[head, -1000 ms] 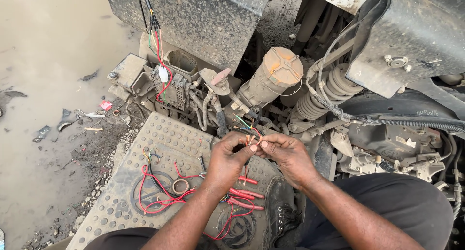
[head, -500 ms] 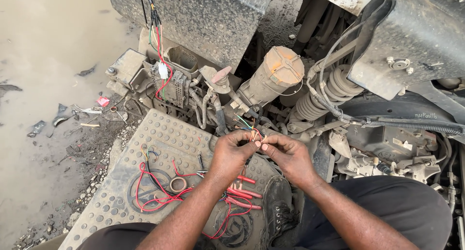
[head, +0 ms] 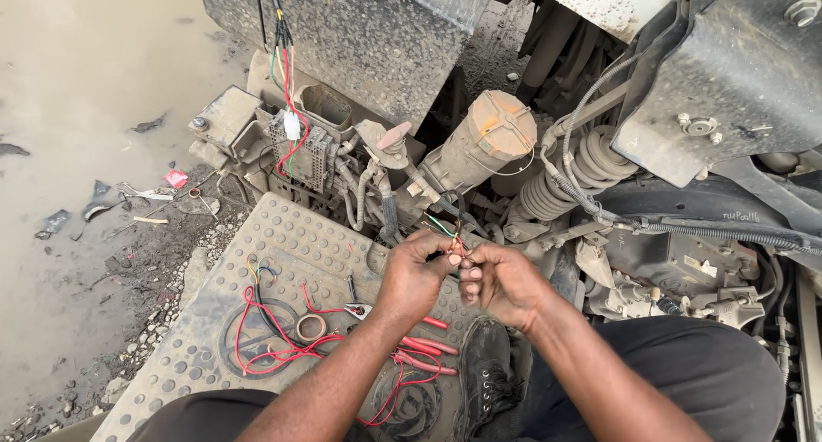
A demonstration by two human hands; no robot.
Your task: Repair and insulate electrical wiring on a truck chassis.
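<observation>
Above studded plate (head: 282, 262) | left hand (head: 417, 275), right hand (head: 503, 281) pinching thin wires (head: 449, 232) | wire tips hidden by fingers

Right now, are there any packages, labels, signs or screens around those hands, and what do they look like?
White sticker: on the dark engine part right of the hands, small, rectangular, partly grimy.
Pale handwritten marking: on the black fender at the right, a short scrawl.
Red scrap: on the muddy ground at the left, small, crumpled, perhaps a wrapper.
No screens or signs show.
</observation>
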